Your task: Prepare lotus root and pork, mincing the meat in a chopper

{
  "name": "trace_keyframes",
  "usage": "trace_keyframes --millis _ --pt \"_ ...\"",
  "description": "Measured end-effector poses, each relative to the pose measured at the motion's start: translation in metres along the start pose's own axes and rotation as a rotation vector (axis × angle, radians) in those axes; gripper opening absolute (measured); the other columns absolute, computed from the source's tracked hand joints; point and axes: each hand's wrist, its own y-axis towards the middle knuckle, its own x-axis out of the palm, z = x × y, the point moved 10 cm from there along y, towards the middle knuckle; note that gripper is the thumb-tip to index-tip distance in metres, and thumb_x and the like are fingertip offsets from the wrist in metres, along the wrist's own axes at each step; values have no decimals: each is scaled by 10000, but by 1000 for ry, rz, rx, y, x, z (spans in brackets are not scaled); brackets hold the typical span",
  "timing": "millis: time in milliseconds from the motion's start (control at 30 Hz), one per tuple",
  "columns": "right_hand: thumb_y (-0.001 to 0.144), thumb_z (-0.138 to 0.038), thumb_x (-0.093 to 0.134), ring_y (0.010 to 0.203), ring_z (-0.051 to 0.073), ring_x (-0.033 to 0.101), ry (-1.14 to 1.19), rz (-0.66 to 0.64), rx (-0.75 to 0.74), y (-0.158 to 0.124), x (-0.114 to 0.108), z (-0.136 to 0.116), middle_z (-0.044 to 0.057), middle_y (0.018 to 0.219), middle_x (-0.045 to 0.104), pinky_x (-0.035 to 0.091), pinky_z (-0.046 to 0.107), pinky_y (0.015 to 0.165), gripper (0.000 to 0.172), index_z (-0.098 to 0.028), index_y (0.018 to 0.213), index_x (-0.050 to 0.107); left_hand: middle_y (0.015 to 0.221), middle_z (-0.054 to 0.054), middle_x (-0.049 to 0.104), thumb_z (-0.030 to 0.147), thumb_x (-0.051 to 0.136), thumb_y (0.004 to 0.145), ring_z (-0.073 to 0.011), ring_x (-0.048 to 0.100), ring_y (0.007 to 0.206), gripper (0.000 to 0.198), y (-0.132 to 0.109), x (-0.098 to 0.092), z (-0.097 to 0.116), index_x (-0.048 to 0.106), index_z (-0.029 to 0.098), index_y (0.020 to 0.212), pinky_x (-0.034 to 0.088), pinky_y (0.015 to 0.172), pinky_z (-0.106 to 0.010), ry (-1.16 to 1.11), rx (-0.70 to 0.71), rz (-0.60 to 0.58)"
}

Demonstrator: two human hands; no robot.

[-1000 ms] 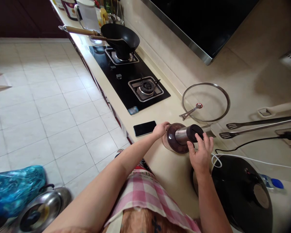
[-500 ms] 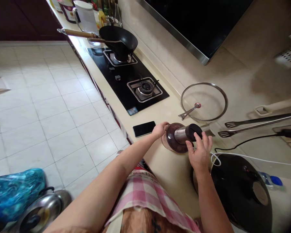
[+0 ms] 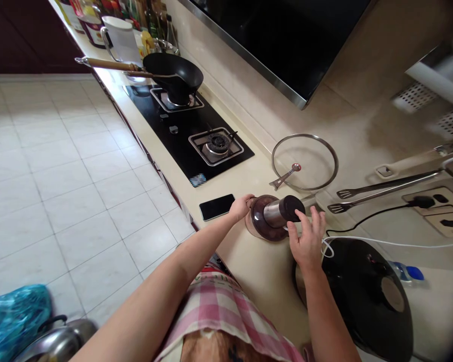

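A food chopper (image 3: 262, 217) with a brown see-through lid and a steel motor head (image 3: 275, 213) with a black cap stands on the counter in front of me. My left hand (image 3: 242, 207) is closed around its handle on the left side. On the other side, my right hand (image 3: 305, 235) has its fingers spread beside the black cap. The index fingertip is at the cap's edge; whether it touches, I cannot tell. A phone (image 3: 216, 206) lies flat just left of my left hand.
A glass lid (image 3: 305, 162) leans against the wall behind the chopper, near metal tongs (image 3: 377, 192). A large black lid (image 3: 366, 296) and a white cord (image 3: 381, 242) are at the right. Farther left, the gas stove (image 3: 177, 143) carries a wok (image 3: 173, 70).
The view has shifted a little, moving the counter left in the picture. My right fingers have drawn slightly back from the top of the cap. My left hand keeps its grip.
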Motion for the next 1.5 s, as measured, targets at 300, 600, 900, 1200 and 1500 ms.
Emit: trace_keyframes --millis 300,600,900,1200,1500 --pt "885 -460 471 1360 368 232 -11 -11 10 -4 9 0 165 1396 419 306 601 1041 418 -153 1133 613 782 -15 698 393 411 895 -164 633 750 370 1 1 -4 620 251 1165 472 715 -247 9 -15 -6" --pt "882 -497 457 1342 359 270 2 -18 13 -5 11 2 169 1391 424 297 602 1043 460 -153 1151 599 814 -28 702 367 396 898 -168 630 744 362 0 0 -1 625 248 1152 470 716 -253 24 -17 -18" --pt "888 -493 447 1346 347 269 20 -39 34 -6 13 5 160 1399 418 287 601 1049 454 -163 1168 583 863 -27 708 381 400 902 -164 629 765 359 0 0 -1 624 258 1154 462 767 -258 15 -21 -14" --pt "890 -475 447 1352 352 244 56 -58 67 0 10 9 146 1402 406 279 602 1048 406 -182 1123 603 827 -23 706 367 427 895 -161 632 745 342 -1 0 -2 635 252 1141 468 750 -254 -21 -35 -18" --pt "700 -534 678 1310 341 318 189 -93 123 20 24 15 222 1363 391 299 560 1055 827 -117 1335 352 802 -30 698 332 449 893 -139 619 659 332 0 4 -11 599 227 1169 482 714 -258 -73 -70 -14"
